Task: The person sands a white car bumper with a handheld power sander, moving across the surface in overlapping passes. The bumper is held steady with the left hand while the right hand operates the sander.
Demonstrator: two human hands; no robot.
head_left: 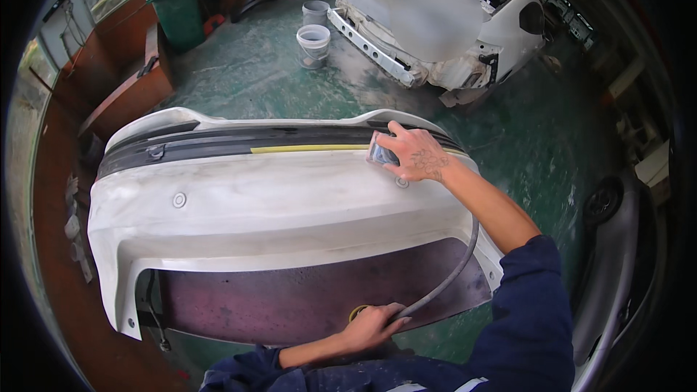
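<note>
A white car bumper (247,207) lies across the middle of the view, with a dark trim strip along its far edge and a yellow tape strip (305,149) on that trim. My right hand (421,156) is closed round a small sanding block (381,151), pressed on the bumper near the tape's right part. Low in the middle, my left hand (374,327) is closed round a grey hose (454,276). The hose curves up to the right and goes out of sight behind my right forearm. A small yellow loop (357,312) shows beside my left fingers.
Under the bumper's cutout lies a dark purplish panel (305,301). Beyond stand two buckets (313,43) and a white car (501,0) with its rear bumper off. A green bin (178,11) is far left; a grey car (610,268) stands at right.
</note>
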